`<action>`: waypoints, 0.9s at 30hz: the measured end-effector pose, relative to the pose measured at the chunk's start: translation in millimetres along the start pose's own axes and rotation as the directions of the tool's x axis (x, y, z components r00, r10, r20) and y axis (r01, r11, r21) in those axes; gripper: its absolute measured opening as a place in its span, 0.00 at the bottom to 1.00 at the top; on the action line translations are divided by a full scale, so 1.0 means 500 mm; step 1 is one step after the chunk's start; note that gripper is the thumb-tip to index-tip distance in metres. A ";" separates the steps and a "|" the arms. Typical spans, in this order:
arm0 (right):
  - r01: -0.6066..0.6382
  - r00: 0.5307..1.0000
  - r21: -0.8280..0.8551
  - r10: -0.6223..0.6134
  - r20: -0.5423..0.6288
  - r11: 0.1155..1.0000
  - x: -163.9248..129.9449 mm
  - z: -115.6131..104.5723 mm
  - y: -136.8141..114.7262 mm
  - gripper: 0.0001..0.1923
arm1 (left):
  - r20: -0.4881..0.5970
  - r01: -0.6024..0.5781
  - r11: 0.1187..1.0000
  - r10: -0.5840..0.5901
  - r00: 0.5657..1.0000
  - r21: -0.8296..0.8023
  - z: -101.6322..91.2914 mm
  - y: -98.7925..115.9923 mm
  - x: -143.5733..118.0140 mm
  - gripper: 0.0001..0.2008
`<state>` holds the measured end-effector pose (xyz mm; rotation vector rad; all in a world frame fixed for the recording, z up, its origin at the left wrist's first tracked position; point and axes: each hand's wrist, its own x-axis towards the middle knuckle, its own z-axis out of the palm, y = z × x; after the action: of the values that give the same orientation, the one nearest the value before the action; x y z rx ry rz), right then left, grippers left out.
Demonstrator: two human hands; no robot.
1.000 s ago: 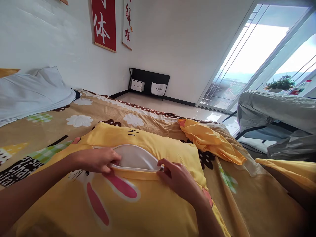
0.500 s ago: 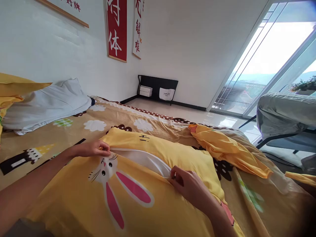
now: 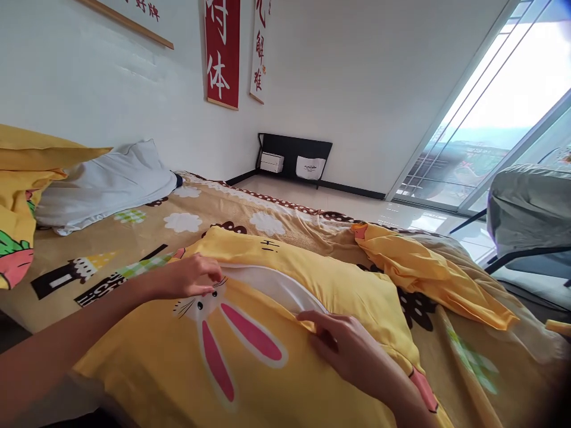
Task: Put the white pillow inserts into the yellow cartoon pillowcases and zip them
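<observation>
Past our bed edge [image 3: 289, 204] lies floor [image 3: 348, 201]. Our yellow pillowcase [image 3: 285, 386] gapes, left hand [image 3: 190, 277] with fingers parted; whether the right hand [image 3: 352, 345] pinches, we cannot tell.

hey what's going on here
A person has both bare hands at a yellow pillow cover with a rabbit print, lying on a patterned blanket. Its long slit is open, showing white filling. The right hand has its fingers at the slit's right end; the left hand is by the left end, over the rabbit's face, thumb and fingers parted. A crumpled yellow cloth lies beyond, to the right.
</observation>
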<state>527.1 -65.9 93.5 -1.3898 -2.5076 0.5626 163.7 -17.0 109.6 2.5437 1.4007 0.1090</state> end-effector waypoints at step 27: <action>0.126 0.988 0.062 -0.130 0.080 0.990 -0.001 0.015 -0.012 0.22 | -0.130 -0.290 0.830 0.392 0.911 0.477 0.053 -0.007 -0.009 0.10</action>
<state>519.8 -70.8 89.6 -1.1986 -2.6019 0.6740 163.2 -23.6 83.1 3.2503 1.1142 0.1516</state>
